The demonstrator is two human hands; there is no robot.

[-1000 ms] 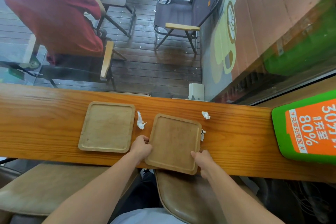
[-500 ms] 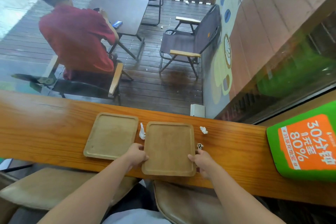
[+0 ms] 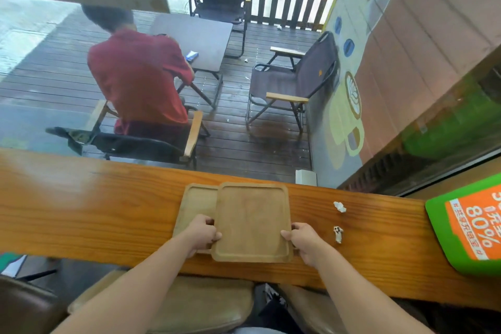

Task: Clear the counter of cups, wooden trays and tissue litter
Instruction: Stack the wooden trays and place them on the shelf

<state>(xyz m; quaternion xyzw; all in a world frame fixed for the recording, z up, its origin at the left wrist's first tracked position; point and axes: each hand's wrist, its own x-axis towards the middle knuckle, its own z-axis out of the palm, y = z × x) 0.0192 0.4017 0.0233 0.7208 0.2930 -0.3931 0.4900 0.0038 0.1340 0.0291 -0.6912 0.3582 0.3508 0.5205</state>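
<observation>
The long varnished counter (image 3: pixel 108 211) was orange-brown with darker grain streaks. The two rectangular wooden trays (image 3: pixel 252 221) (image 3: pixel 199 200) were pale tan, unpatterned. The far crumpled tissue scrap (image 3: pixel 339 206) was white; the near scrap (image 3: pixel 338 233) was white with dark specks. The right-hand sign (image 3: pixel 466 228) was green-bordered, orange inside, with white lettering.

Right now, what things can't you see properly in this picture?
- Lower tray, head view: mostly covered by the top tray and the left hand.
- Green sign, head view: cut off by the right edge, so its writing is incomplete.
- Two tissue scraps: too small to make out any detail.
- Whether the top tray rests on the lower one or is lifted: unclear.
</observation>
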